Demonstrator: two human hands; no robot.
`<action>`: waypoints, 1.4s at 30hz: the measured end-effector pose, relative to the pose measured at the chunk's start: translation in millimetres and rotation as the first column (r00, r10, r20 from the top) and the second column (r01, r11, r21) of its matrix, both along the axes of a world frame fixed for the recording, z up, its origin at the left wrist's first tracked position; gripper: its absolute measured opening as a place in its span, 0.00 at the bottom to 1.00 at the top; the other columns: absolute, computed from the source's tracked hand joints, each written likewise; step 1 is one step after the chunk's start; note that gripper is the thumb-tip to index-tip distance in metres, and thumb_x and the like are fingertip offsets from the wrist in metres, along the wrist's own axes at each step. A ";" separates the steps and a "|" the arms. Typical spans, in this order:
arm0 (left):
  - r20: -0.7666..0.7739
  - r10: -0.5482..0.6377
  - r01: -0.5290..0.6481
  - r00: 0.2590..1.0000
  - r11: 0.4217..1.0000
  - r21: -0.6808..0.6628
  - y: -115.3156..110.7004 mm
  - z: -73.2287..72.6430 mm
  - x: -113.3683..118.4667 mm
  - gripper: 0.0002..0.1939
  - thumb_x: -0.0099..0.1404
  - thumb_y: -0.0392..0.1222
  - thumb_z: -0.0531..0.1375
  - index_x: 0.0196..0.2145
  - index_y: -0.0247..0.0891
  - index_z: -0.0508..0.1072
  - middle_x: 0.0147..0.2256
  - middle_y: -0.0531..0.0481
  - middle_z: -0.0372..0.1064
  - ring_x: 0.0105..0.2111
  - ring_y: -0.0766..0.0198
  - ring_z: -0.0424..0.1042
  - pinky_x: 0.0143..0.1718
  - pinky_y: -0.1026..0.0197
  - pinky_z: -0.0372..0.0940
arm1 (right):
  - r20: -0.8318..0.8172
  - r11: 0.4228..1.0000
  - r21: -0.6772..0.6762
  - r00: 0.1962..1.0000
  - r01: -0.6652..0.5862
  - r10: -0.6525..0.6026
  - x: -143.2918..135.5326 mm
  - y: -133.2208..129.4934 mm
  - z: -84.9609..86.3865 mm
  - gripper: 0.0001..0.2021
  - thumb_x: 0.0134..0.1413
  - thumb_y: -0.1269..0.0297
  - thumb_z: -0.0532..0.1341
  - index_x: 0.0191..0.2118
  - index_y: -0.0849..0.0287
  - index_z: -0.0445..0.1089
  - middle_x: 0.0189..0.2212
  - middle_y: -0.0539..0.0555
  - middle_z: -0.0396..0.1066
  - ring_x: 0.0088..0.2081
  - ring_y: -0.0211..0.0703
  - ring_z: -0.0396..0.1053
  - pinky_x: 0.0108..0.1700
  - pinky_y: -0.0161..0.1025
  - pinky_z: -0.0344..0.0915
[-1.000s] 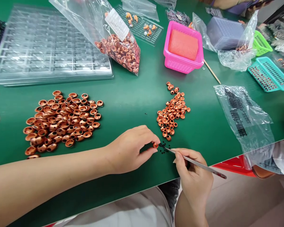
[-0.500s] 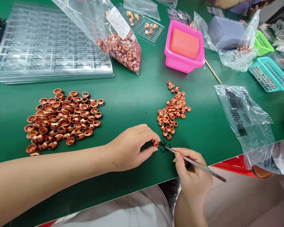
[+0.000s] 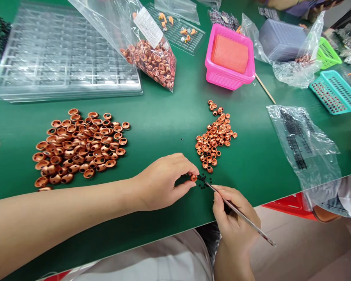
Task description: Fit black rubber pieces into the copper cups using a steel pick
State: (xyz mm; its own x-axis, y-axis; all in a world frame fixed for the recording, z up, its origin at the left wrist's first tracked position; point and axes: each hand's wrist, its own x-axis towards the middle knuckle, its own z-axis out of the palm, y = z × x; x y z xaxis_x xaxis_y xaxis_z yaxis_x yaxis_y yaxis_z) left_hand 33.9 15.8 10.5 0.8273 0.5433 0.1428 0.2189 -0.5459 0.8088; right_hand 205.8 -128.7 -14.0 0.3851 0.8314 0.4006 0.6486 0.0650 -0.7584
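Between thumb and fingers, my left hand (image 3: 166,181) pinches a small copper-coloured shell (image 3: 194,178) just above the table. Tweezers (image 3: 242,214) are gripped in my right hand (image 3: 236,218), their tip among a scatter of tiny black discs (image 3: 204,182) beside that shell. Whether a disc sits between the tips is too small to tell. Right behind the discs lies a pile of small copper shells (image 3: 213,140). A wider heap of copper shells (image 3: 82,146) spreads to the left, beyond my left forearm.
Stacked clear plastic trays (image 3: 61,58) stand at the back left, a bag of copper shells (image 3: 156,62) leaning on them. A pink basket (image 3: 229,80) holds an orange-red block. To the right lie a wooden stick (image 3: 265,89), a bag of black parts (image 3: 304,136) and a turquoise basket (image 3: 335,93).
My right hand has shifted slightly left and turned the tweezers steeper, their rear end swinging down. My left hand keeps its pinch on the shell. The whole view has drifted a little.
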 end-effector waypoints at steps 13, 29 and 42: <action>0.069 -0.036 0.033 0.997 0.998 0.047 -1.0 -10.7 -1.0 0.04 0.66 0.35 0.58 0.39 0.37 0.72 0.34 0.49 0.74 0.35 0.62 0.67 0.38 0.60 0.64 | -0.074 0.996 0.085 0.997 0.003 0.003 -3.6 -5.0 5.4 0.11 0.54 0.76 0.63 0.40 0.52 0.71 0.36 0.53 0.79 0.36 0.47 0.78 0.34 0.43 0.74; 0.165 -0.075 0.066 0.983 0.996 0.058 -1.3 -13.5 1.3 0.08 0.68 0.34 0.57 0.43 0.36 0.73 0.36 0.47 0.74 0.35 0.61 0.68 0.40 0.58 0.64 | -0.021 0.990 0.059 0.991 -0.129 0.131 -10.7 6.7 8.0 0.16 0.53 0.79 0.63 0.44 0.50 0.69 0.38 0.52 0.79 0.36 0.44 0.78 0.35 0.43 0.72; 0.148 -0.081 0.071 0.986 0.995 0.070 0.1 -10.3 2.0 0.06 0.68 0.33 0.58 0.42 0.35 0.73 0.35 0.47 0.74 0.35 0.62 0.68 0.40 0.59 0.64 | 0.065 0.984 0.066 0.984 -0.168 0.164 -8.7 7.3 6.4 0.15 0.54 0.78 0.63 0.44 0.52 0.69 0.38 0.52 0.79 0.36 0.43 0.78 0.37 0.43 0.72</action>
